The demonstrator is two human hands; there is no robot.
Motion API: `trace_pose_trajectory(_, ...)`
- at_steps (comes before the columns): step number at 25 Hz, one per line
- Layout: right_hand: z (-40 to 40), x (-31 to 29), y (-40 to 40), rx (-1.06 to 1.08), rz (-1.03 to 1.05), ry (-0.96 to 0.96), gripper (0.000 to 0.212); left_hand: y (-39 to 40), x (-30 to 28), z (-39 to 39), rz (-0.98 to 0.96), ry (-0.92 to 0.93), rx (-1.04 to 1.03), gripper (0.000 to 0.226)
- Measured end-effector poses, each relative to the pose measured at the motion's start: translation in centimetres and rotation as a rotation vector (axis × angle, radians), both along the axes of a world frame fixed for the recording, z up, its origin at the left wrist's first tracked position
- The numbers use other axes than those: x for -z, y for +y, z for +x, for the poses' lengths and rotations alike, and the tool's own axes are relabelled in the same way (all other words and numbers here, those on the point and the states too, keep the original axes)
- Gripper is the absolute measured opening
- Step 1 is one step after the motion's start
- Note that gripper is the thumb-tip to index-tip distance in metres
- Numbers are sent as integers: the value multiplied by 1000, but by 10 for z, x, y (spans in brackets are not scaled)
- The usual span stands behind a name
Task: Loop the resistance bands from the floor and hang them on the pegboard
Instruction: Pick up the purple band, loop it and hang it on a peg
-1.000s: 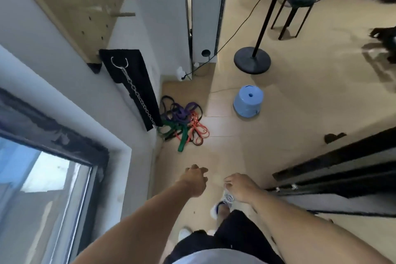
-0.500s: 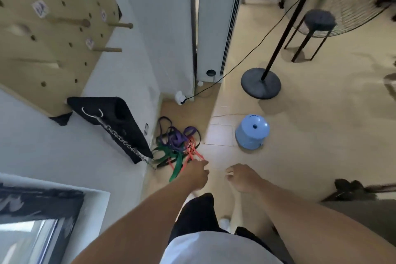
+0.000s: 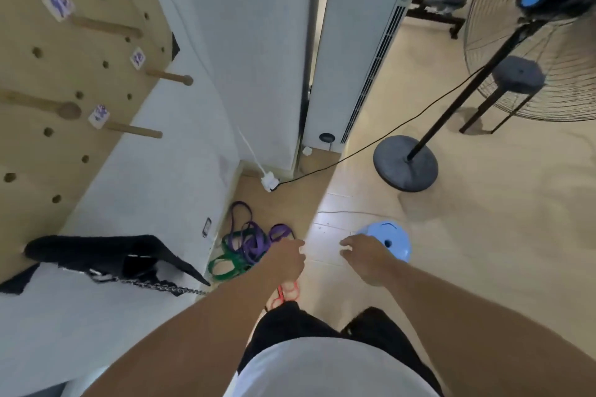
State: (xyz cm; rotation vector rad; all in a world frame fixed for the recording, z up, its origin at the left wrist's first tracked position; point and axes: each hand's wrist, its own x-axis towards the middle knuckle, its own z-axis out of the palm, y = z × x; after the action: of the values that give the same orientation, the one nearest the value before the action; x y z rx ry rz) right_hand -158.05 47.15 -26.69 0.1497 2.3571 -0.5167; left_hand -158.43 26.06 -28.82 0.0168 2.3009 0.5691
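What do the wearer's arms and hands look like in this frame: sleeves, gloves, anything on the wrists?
Both forearms are bare up to the frame's edge, with no sleeves in view. The left hand and right hand wear no gloves; no watch, band or ring shows on either. Below them are a white shirt and black shorts.

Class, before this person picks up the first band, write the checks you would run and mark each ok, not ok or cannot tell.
1. Bands in view on the floor: purple bands, green band and red band lie by the wall. Ok.
2. Left hand free: nothing seen in it. Ok.
3. Right hand free: fingers spread, empty. Ok.
4. Bands separate: purple and green overlap in a heap. Not ok.
5. Free peg on the pegboard: the pegs in view, such as this peg, are bare. Ok.
6. Black cable clear of the heap. Ok.
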Motion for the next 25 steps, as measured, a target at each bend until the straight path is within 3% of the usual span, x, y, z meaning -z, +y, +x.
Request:
trace_pose_trajectory(4, -45, 4, 0, 5, -24, -71, 39, 3, 2, -49, 9, 23, -78, 36)
trace_pose_trajectory(8, -97, 22, -1, -112, -21, -112, 38, 0, 22, -67, -9, -74, -151, 35)
trace_pose_trajectory(14, -217, 40, -26, -511, -3, -127, 37, -3, 8, -104, -12, -46, -573, 29)
trace_pose_trajectory(18, -282, 42, -45, -762, 9, -116, 33, 14, 3, -112, -14, -84, -913, 47)
trace_pose_trajectory(22, -308, 51, -62, -1065, 57, -127, 32, 50, -1, -95, 19, -119, -1239, 56)
trace_pose_trajectory(25, -294, 54, -75, -1179, 19, -133, 21, 78, -1, -71, -4, -110, -1391, 55)
